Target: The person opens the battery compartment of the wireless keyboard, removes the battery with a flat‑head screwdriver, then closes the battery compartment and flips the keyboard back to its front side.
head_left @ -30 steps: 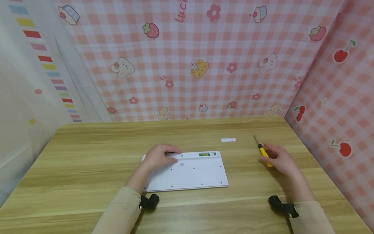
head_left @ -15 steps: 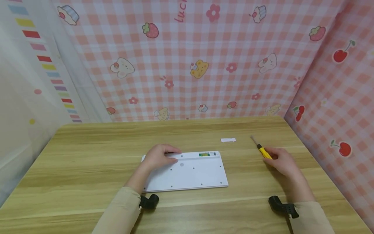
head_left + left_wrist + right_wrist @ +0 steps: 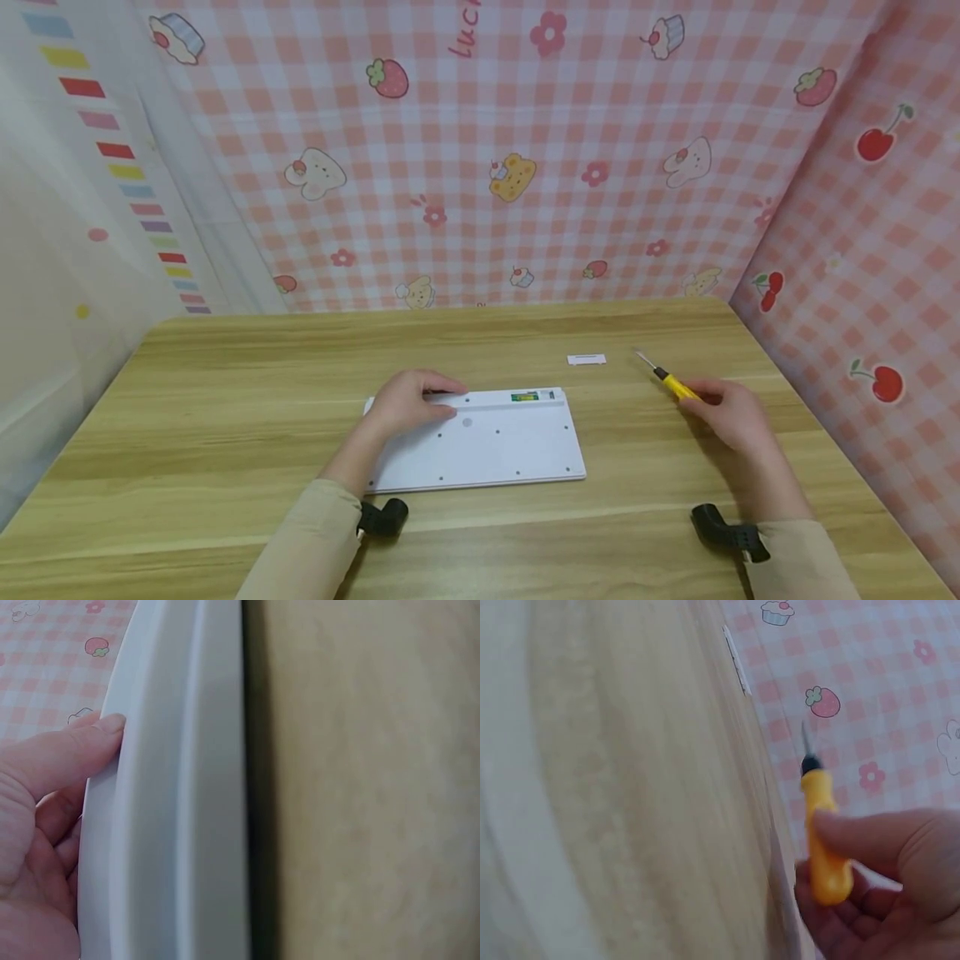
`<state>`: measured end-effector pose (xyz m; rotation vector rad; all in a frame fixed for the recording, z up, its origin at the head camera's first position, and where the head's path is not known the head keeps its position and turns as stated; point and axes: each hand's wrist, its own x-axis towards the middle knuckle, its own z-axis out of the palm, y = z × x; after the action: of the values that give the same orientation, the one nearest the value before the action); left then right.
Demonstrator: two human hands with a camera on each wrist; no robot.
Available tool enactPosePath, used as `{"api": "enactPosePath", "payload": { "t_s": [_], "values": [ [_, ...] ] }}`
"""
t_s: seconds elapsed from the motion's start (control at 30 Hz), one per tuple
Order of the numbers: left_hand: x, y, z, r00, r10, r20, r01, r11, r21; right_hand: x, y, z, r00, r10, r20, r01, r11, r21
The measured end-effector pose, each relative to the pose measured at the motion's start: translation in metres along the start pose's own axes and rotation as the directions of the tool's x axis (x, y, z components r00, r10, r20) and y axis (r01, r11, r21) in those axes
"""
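A white keyboard (image 3: 480, 450) lies face down on the table, its screw-dotted underside up. A green battery (image 3: 525, 397) sits in the uncovered slot near its far right corner. My left hand (image 3: 408, 404) grips the keyboard's far edge, left of its middle. In the left wrist view the thumb (image 3: 90, 746) lies on the near face, with the other fingers behind the edge. To the right, my right hand (image 3: 727, 410) holds a screwdriver (image 3: 678, 387) by its yellow handle, between thumb and fingers. Its metal shaft points away and to the left.
A small white battery cover (image 3: 587, 359) lies on the wooden table (image 3: 225, 400) beyond the keyboard's right end. Pink checked cloth (image 3: 480, 125) hangs behind the table's far edge, and more stands along the right side.
The screwdriver has turned in my right hand, its tip swinging left toward the battery cover. The right hand has shifted slightly; my left hand and the keyboard stay as they were.
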<state>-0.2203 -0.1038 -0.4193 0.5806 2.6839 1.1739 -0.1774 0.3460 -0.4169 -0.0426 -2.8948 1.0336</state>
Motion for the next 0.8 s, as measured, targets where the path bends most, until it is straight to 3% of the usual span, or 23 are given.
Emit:
{"api": "enactPosePath", "payload": {
  "t_s": [0.33,0.6,0.8],
  "values": [
    [-0.001,0.001,-0.001,1.000,0.008,-0.004,-0.008,1.000,0.011,0.001,-0.020,-0.002,0.999,-0.044,0.006,0.042,0.983,0.181],
    [0.000,0.001,-0.001,1.000,0.004,0.000,-0.004,1.000,0.003,0.003,-0.037,0.004,0.997,-0.077,0.015,0.065,0.910,0.409],
    [0.000,0.000,-0.001,1.000,0.007,0.000,-0.007,1.000,0.005,0.005,-0.047,0.008,0.997,-0.077,0.027,0.057,0.899,0.435]
  ]
}}
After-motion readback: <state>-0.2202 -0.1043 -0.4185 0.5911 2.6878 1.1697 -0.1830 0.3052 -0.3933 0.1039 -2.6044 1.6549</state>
